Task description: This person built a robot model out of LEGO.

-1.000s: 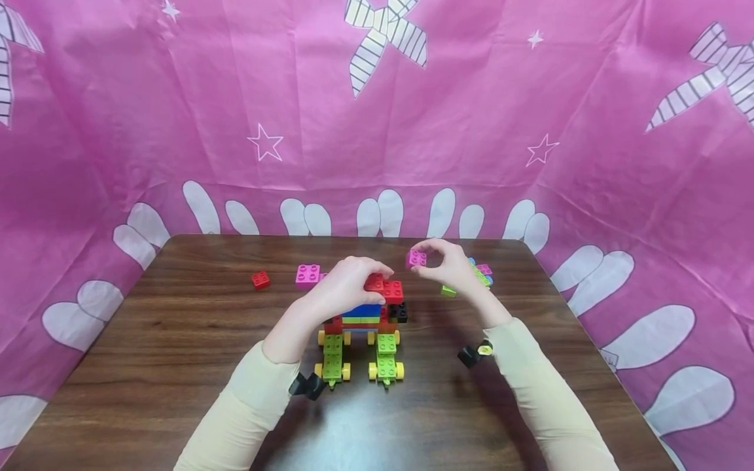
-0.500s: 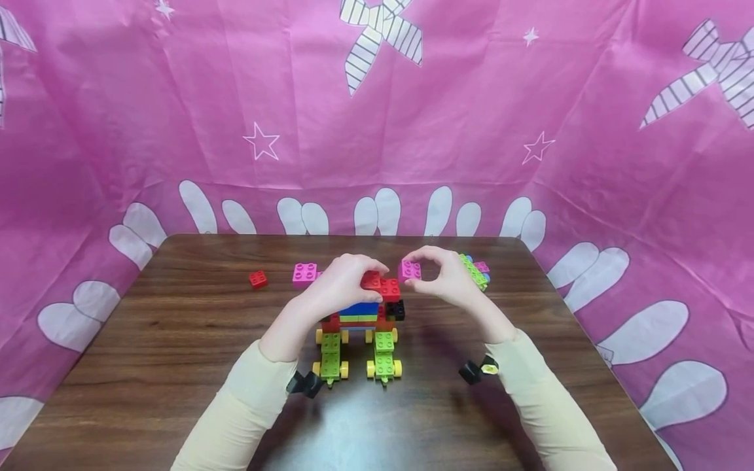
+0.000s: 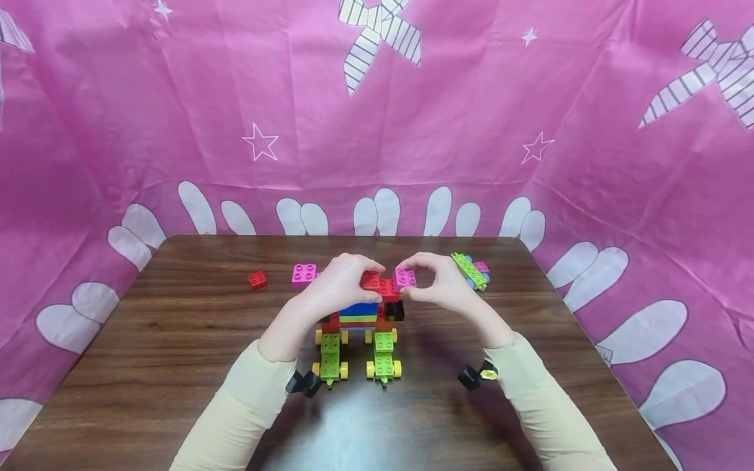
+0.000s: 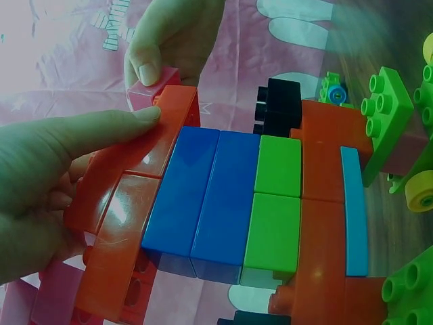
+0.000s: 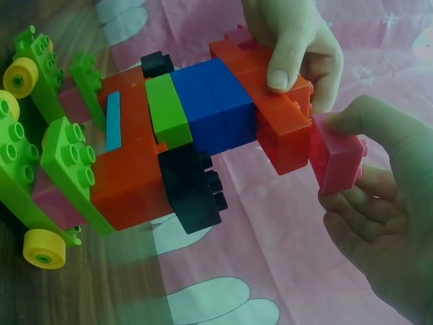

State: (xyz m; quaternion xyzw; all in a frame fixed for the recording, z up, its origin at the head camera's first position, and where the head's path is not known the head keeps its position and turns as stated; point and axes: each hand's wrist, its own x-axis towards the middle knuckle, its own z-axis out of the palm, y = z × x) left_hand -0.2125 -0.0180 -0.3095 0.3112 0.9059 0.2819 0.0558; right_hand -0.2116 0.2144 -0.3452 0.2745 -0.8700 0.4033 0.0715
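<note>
A built figure of toy bricks stands mid-table on two green wheeled bases (image 3: 384,366). Its body stacks red, lime and blue bricks (image 4: 196,196), with black bricks (image 5: 193,189) jutting at the sides. Across the top runs a row of red bricks (image 5: 281,139). My left hand (image 3: 338,281) grips this row, thumb on the near face. My right hand (image 3: 444,282) pinches a pink brick (image 5: 335,159) between thumb and fingers at the row's right end. The brick is at or nearly touching the red one; whether they are joined I cannot tell.
Pink bricks (image 3: 304,275) show at the row's left end, partly behind my left hand. A loose red brick (image 3: 257,280) lies farther left on the wooden table (image 3: 177,340). Behind my right hand is a green piece with blue wheels (image 3: 469,271). A pink cloth (image 3: 318,131) surrounds the table.
My right hand has brought the pink brick leftward and slightly down, from apart to the right end of the red row. My left hand keeps its grip on the row.
</note>
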